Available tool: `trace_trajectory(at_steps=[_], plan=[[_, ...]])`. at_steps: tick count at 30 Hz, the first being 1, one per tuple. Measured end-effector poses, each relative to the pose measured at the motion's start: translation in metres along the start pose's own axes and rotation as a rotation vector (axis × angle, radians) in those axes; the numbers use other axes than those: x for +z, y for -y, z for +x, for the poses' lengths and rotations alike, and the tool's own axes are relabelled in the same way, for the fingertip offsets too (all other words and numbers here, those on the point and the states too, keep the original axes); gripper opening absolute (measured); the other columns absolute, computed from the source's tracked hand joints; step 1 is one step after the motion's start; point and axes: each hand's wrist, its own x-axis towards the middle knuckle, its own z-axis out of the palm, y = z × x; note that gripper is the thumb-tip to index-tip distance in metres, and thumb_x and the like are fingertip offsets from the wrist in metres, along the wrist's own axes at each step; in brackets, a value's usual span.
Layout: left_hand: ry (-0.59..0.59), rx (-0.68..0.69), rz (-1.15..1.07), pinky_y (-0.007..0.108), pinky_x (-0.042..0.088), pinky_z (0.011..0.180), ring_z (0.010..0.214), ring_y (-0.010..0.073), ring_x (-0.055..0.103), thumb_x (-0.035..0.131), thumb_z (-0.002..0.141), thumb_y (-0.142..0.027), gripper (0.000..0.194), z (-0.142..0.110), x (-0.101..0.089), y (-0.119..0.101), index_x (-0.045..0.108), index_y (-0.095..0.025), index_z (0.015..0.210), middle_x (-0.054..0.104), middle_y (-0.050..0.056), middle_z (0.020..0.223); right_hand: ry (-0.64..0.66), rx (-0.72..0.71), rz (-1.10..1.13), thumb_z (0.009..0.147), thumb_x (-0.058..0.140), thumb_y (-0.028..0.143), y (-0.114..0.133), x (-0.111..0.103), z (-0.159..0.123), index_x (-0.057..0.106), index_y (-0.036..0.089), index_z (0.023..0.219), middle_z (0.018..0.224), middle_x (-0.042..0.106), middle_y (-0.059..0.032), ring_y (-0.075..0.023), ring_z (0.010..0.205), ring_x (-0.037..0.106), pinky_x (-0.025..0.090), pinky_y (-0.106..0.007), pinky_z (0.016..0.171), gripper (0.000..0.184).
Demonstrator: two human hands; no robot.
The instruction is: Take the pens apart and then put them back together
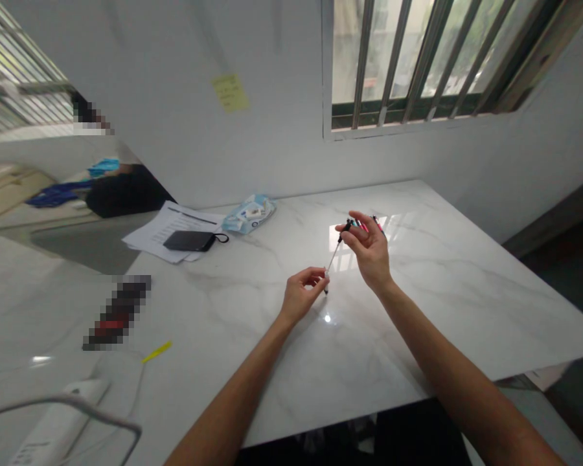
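My left hand (303, 292) is closed, pinching a short whitish tube with a dark lower end (326, 288), which looks like a pen barrel, just above the table. My right hand (369, 249), higher and to the right, pinches a black top piece (344, 231) between thumb and fingers. From that piece a thin rod (334, 255), like a pen refill, slants down to the tube's upper end. Whether it enters the tube is too small to tell. Behind the right hand, partly hidden, lie several slim coloured items (377, 224), pink, red and teal, probably pens.
On the white marbled table (252, 310) are printed sheets (148, 234), a black pouch with a wrist loop (190, 241) and a light-blue soft packet (250, 213). A yellow strip (157, 351) and a white power strip (63, 421) are at left. A wall stands behind.
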Motion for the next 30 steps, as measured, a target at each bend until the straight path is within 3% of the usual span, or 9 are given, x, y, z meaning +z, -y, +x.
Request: trace_trajectory(at_steps=[5, 10, 14, 18, 23, 27, 30], plan=[[-0.05, -0.051, -0.006, 0.027, 0.057, 0.068, 0.072, 0.0155, 0.068, 0.08, 0.08, -0.042, 0.029, 0.008, -0.011, 0.007, 0.079, -0.017, 0.095, 0.077, 0.006, 0.088, 0.078, 0.082, -0.087, 0.082, 0.079, 0.051, -0.028, -0.008, 0.002, 0.067, 0.021, 0.11, 0.094, 0.078, -0.0054, -0.0218, 0.092, 0.074, 0.06, -0.04, 0.091, 0.044], [-0.014, -0.07, -0.006, 0.026, 0.055, 0.065, 0.07, 0.0153, 0.067, 0.081, 0.078, -0.044, 0.031, 0.011, -0.015, 0.013, 0.078, -0.018, 0.095, 0.076, 0.005, 0.087, 0.157, 0.065, -0.088, 0.082, 0.08, 0.048, -0.032, -0.003, -0.002, 0.056, 0.025, 0.132, 0.099, 0.078, -0.0051, -0.0201, 0.09, 0.075, 0.061, -0.038, 0.089, 0.06], [0.032, -0.076, -0.049, 0.027, 0.056, 0.067, 0.071, 0.016, 0.068, 0.081, 0.078, -0.046, 0.034, 0.007, -0.008, 0.012, 0.077, -0.017, 0.095, 0.076, 0.006, 0.088, 0.25, 0.097, -0.122, 0.074, 0.086, 0.047, -0.03, 0.001, -0.007, 0.055, 0.025, 0.12, 0.098, 0.076, -0.0039, -0.0195, 0.084, 0.075, 0.063, -0.036, 0.082, 0.06], [0.06, -0.12, -0.116, 0.027, 0.055, 0.068, 0.072, 0.0158, 0.068, 0.083, 0.076, -0.046, 0.035, 0.005, -0.003, 0.01, 0.076, -0.016, 0.094, 0.076, 0.006, 0.087, 0.204, 0.058, -0.11, 0.076, 0.085, 0.046, -0.021, 0.0, -0.009, 0.052, 0.027, 0.125, 0.104, 0.074, -0.0047, -0.0201, 0.086, 0.076, 0.064, -0.037, 0.085, 0.062], [0.009, -0.153, -0.149, 0.026, 0.056, 0.071, 0.077, 0.0159, 0.068, 0.084, 0.073, -0.041, 0.031, 0.008, -0.006, 0.01, 0.077, -0.016, 0.09, 0.075, 0.006, 0.088, 0.033, -0.073, -0.085, 0.087, 0.076, 0.044, -0.006, -0.006, 0.0, 0.042, 0.029, 0.141, 0.12, 0.071, -0.0088, -0.022, 0.1, 0.075, 0.062, -0.039, 0.096, 0.066], [-0.006, -0.17, -0.184, 0.027, 0.056, 0.074, 0.077, 0.0154, 0.068, 0.084, 0.073, -0.04, 0.031, 0.01, -0.01, 0.01, 0.077, -0.016, 0.09, 0.075, 0.006, 0.088, -0.049, -0.057, -0.22, 0.085, 0.076, 0.04, -0.023, -0.019, 0.006, 0.057, 0.026, 0.128, 0.116, 0.073, -0.0079, -0.0195, 0.089, 0.076, 0.064, -0.035, 0.085, 0.049], [-0.034, -0.164, -0.221, 0.028, 0.056, 0.077, 0.079, 0.0157, 0.069, 0.084, 0.073, -0.039, 0.031, 0.013, -0.014, 0.01, 0.077, -0.016, 0.093, 0.076, 0.006, 0.09, 0.121, 0.047, -0.485, 0.082, 0.077, 0.03, -0.048, -0.027, 0.004, 0.071, 0.022, 0.107, 0.106, 0.075, -0.006, -0.0175, 0.076, 0.075, 0.063, -0.034, 0.076, 0.027]])
